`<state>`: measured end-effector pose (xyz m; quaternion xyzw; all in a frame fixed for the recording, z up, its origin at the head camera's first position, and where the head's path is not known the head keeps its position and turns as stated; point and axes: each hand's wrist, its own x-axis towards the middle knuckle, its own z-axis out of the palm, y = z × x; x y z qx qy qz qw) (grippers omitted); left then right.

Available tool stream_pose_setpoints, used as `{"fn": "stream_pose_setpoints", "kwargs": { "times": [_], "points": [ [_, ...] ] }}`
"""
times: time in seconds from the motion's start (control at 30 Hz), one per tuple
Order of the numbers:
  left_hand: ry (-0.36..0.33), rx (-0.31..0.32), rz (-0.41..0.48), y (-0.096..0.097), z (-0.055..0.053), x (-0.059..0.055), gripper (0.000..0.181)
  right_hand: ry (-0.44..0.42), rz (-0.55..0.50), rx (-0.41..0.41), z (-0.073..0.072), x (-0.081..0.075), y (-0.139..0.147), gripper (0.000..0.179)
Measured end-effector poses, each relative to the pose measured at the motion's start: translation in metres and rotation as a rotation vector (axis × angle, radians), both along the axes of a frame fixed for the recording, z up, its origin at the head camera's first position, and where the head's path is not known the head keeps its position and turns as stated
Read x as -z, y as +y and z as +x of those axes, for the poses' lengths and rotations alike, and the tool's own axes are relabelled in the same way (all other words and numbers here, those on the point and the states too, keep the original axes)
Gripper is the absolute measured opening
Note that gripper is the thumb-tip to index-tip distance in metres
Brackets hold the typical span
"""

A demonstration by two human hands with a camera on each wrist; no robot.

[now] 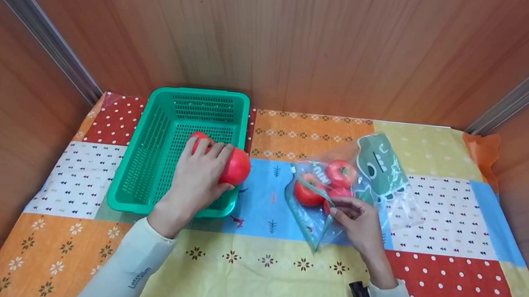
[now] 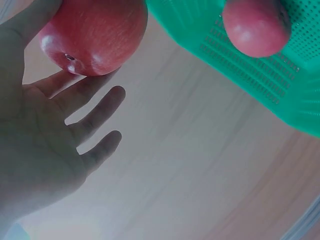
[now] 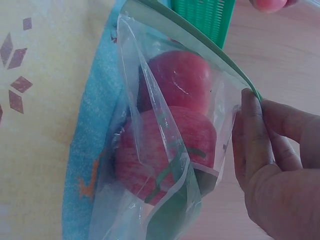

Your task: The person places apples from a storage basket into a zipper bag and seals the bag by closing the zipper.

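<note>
My left hand [image 1: 196,176] grips a red apple [image 1: 237,166] over the right side of the green basket [image 1: 116,201]. In the left wrist view, thumb and fingers span this apple [image 2: 97,37], with two other fingers spread off it. Another red apple [image 2: 255,27] lies inside the basket, partly behind the left hand in the head view. With thumb and fingers, my right hand [image 1: 358,222] pinches the green-edged mouth of a clear zip bag [image 1: 381,165] printed with a green cartoon figure. Three red apples [image 1: 341,173] are in the bag, one partly covered by the right hand.
A patchwork-patterned cloth [image 1: 264,276] covers the table. Wood-grain panels [image 1: 300,47] rise behind it and on both sides. The basket stands near the back panel, left of the bag. A small black clip [image 1: 359,291] is beside the right sleeve.
</note>
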<state>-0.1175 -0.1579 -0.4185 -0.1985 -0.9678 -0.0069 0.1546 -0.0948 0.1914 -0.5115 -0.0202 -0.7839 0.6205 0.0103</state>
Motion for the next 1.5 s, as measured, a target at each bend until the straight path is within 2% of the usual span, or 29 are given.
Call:
{"fn": "stream_pose_setpoints", "kwargs": {
  "times": [0.47,0.7,1.03,1.3,1.5],
  "points": [
    [0.01,0.055,0.033,0.024,0.011,0.009,0.088,-0.003,-0.019,-0.001,-0.001,0.002,-0.001,0.026],
    [-0.023,0.068,0.038,0.036,0.014,0.013,0.088,-0.002,-0.009,-0.008,-0.001,0.002,0.0,0.027],
    [-0.091,0.098,0.078,0.046,0.016,0.025,0.085,-0.012,-0.002,-0.008,0.0,0.001,0.001,0.027],
    [-0.076,0.114,0.08,0.054,0.021,0.034,0.085,-0.023,0.004,0.003,0.0,0.001,0.0,0.027],
    [-0.098,0.109,0.084,0.06,0.023,0.039,0.084,-0.028,0.014,0.003,0.0,0.001,0.0,0.027]
  ]
}}
